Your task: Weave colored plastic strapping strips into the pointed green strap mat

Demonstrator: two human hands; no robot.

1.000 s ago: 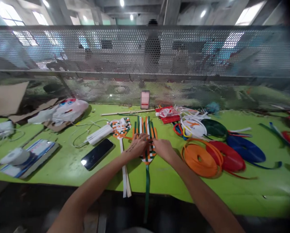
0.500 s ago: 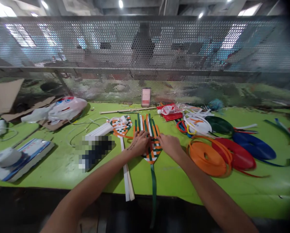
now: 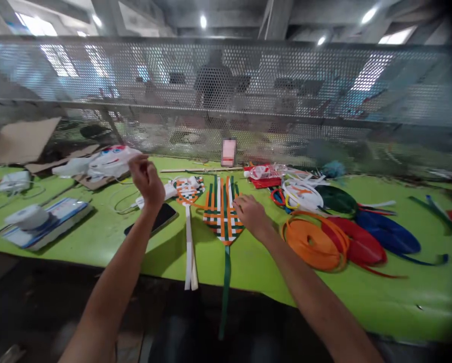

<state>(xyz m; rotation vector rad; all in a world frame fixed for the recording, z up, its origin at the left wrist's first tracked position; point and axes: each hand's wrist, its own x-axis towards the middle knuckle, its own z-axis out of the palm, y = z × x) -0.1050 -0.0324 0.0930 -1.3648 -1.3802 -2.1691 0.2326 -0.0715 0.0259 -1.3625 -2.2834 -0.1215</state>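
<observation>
A woven piece of orange, white and dark green flat strips [image 3: 222, 222] lies on the table, its strip ends fanned out at the far side. A long green tail [image 3: 227, 272] hangs from its point over the table's front edge. My right hand [image 3: 253, 214] grips the right edge of this weave with bent fingers. Raised to the left, my left hand [image 3: 149, 182] has its fingers curled together; what they hold, if anything, cannot be made out. Left of the weave is a second woven piece [image 3: 188, 189], with white strips [image 3: 189, 247] running forward from it.
Coils of orange [image 3: 309, 244], red [image 3: 362, 242], blue [image 3: 388, 232], green [image 3: 337, 200] and white strip [image 3: 303, 195] lie at the right. A dark phone [image 3: 165, 216] sits under my left forearm. Further left are a white roll [image 3: 27, 217] and a plastic bag [image 3: 110, 162]. A perforated metal screen [image 3: 286, 101] stands behind.
My left hand has left the weave and moved up and to the left. My right hand stays at the weave's right edge. The view has shifted slightly.
</observation>
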